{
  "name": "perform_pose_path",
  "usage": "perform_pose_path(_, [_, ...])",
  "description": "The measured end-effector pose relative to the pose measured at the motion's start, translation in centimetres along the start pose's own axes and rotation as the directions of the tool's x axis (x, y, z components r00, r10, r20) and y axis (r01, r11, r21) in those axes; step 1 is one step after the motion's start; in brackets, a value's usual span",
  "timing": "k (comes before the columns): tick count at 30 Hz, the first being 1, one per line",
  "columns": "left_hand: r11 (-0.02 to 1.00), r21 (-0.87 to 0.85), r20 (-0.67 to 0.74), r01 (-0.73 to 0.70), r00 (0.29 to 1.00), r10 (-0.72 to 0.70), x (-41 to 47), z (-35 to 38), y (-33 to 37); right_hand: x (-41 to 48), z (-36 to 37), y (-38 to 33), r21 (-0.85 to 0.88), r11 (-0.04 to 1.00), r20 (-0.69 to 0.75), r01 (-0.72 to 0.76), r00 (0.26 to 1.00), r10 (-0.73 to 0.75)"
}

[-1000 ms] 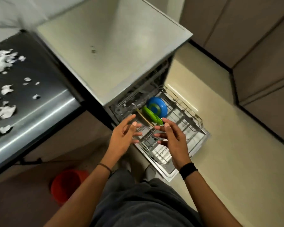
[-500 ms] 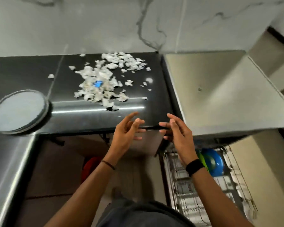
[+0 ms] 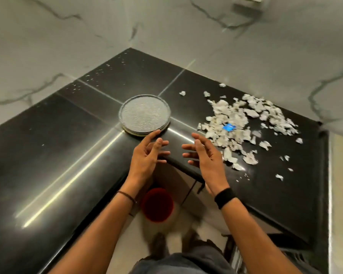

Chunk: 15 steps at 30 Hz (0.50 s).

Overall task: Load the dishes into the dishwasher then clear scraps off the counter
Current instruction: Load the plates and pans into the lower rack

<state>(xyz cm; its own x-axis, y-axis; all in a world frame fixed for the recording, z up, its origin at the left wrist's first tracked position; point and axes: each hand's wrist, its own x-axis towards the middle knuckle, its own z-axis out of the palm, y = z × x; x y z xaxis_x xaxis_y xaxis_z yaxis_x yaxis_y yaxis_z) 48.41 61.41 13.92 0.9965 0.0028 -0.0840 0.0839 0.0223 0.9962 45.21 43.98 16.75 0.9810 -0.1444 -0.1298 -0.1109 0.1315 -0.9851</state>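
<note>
**A:** What lies nearest the viewer?

**B:** A red bucket (image 3: 157,204), standing low beneath the inner corner of the L-shaped black worktop (image 3: 48,155).

**A:** And the hands?

**B:** The left hand (image 3: 147,153) and right hand (image 3: 204,155) are held over the worktop's corner edge, palms facing each other. The fingers are spread and relaxed, gripping nothing. A thin bracelet (image 3: 127,195) circles the left wrist and a black wristband (image 3: 225,197) the right.

**A:** Where are the task's things?

**B:** A stack of round plates (image 3: 145,115) lies flat at the worktop's corner, just beyond the left index fingertip; contact cannot be told. White scraps (image 3: 240,123) are scattered on the worktop's right arm, beyond the right hand, with a blue piece (image 3: 228,127) among them. Farthest is the veined marble wall (image 3: 67,36).
</note>
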Motion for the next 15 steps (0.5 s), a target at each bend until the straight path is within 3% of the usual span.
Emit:
perform_pose_path(10, [0.999, -0.032, -0.364, 0.036, 0.93, -0.045, 0.1, -5.3, -1.7, 5.6, 6.1, 2.1, -0.021, 0.998, 0.37, -0.052, 0.927, 0.056])
perform_pose_path(15, [0.999, -0.029, -0.446, 0.043, 0.894, -0.052, 1.2, -3.9, -1.9, 9.3, 5.5, 3.1, -0.092, 0.996, 0.453, -0.006, 0.89, 0.047])
